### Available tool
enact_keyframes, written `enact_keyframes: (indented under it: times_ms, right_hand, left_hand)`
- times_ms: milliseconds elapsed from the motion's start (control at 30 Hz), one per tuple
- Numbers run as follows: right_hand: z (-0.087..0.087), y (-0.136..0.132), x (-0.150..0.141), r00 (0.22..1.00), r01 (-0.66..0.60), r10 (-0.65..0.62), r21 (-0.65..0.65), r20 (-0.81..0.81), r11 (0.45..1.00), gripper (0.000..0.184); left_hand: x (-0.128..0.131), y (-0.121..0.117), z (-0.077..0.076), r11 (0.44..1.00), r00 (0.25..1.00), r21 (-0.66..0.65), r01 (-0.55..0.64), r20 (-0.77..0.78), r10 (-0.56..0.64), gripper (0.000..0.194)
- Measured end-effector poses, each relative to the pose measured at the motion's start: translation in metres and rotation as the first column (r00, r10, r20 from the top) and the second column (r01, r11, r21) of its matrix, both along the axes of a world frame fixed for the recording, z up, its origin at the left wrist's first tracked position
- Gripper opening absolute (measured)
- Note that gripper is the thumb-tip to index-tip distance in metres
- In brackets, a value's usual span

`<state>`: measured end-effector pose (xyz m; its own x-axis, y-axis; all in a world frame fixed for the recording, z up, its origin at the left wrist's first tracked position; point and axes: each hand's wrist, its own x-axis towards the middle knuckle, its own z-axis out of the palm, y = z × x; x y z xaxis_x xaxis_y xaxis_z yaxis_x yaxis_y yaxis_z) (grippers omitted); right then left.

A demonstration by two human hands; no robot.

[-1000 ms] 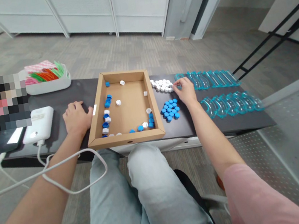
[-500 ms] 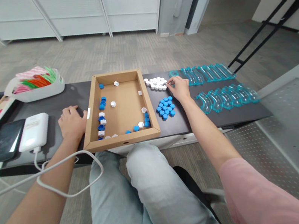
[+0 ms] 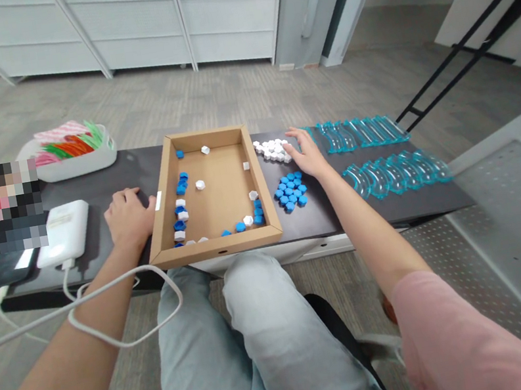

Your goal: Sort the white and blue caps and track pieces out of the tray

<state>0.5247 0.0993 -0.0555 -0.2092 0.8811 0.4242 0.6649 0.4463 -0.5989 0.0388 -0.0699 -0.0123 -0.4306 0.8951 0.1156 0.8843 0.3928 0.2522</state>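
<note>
My right hand [image 3: 308,155] is at the right end of a group of white hexagonal pieces [image 3: 272,150], its thumb and fingers apart and nothing visible in it. Closer to me lies a cluster of blue hexagonal pieces [image 3: 290,191]. Left of both groups, a shallow cardboard box [image 3: 265,187] contains scattered blue and white pieces, mostly along its sides. My left hand [image 3: 129,220] rests on the dark table against the box's left side, fingers loosely spread and holding nothing I can see.
Clear teal plastic parts stand in two rows on the right, a back row [image 3: 364,132] and a front row [image 3: 390,175]. A white basket [image 3: 78,167] of colourful items is at the back left. Near it lie a white power bank [image 3: 64,231] and a looping cable [image 3: 130,342].
My right hand has opened, its fingers spreading from a pinch beside the white pieces. My left hand stays beside the box. The whole view has shifted slightly.
</note>
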Motion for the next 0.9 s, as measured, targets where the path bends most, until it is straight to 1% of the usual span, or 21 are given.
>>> enact_keyframes:
  times_ms: [67,133,167,233,300,433,533,600,667,767,833,900]
  right_hand:
    - [0.0,0.015,-0.002,0.997,-0.072,0.074,-0.075,0.023,0.995,0.086]
    - [0.0,0.028,-0.006,0.988,-0.134,0.143,-0.142,0.054,0.981,0.108]
    - [0.0,0.033,-0.008,0.983,-0.155,0.169,-0.168,0.069,0.973,0.115]
    - [-0.002,0.041,-0.014,0.973,-0.179,0.204,-0.207,0.104,0.962,0.122]
    - [-0.002,0.047,-0.021,0.964,-0.188,0.222,-0.218,0.146,0.958,0.122]
    - [0.003,0.052,-0.034,0.919,-0.232,0.287,-0.217,0.269,0.948,0.111]
    - [0.01,0.051,-0.042,0.881,-0.277,0.339,-0.222,0.329,0.935,0.098]
    - [0.013,0.048,-0.046,0.87,-0.297,0.355,-0.211,0.343,0.931,0.088]
    - [0.014,0.045,-0.046,0.866,-0.311,0.362,-0.196,0.344,0.93,0.082]
    - [0.013,0.04,-0.042,0.873,-0.324,0.367,-0.18,0.321,0.929,0.081]
    - [0.012,0.039,-0.038,0.895,-0.326,0.357,-0.155,0.268,0.933,0.082]
    - [0.01,0.039,-0.034,0.923,-0.332,0.346,-0.106,0.168,0.937,0.083]
  left_hand:
    - [0.002,0.0,0.003,0.999,1.0,-0.041,-0.004,-0.031,0.003,0.068]
    - [0.004,0.0,0.007,0.997,0.999,-0.07,-0.01,-0.045,0.007,0.07]
    - [0.005,-0.001,0.008,0.997,0.999,-0.079,-0.014,-0.048,0.01,0.07]
    - [0.006,-0.001,0.011,0.996,0.999,-0.09,-0.019,-0.05,0.014,0.069]
    - [0.008,-0.002,0.013,0.996,0.999,-0.092,-0.018,-0.048,0.013,0.069]
    - [0.01,-0.001,0.016,0.996,0.999,-0.091,-0.022,-0.034,0.019,0.07]
    - [0.01,0.0,0.017,0.995,0.999,-0.1,-0.029,-0.034,0.025,0.069]
    - [0.009,0.0,0.017,0.994,0.999,-0.107,-0.031,-0.039,0.027,0.069]
    - [0.008,0.001,0.017,0.993,0.999,-0.115,-0.031,-0.042,0.026,0.07]
    - [0.006,0.001,0.016,0.992,0.998,-0.126,-0.033,-0.048,0.027,0.069]
    - [0.006,0.001,0.016,0.991,0.998,-0.13,-0.035,-0.051,0.029,0.068]
    - [0.006,0.001,0.016,0.991,0.998,-0.128,-0.034,-0.051,0.027,0.068]
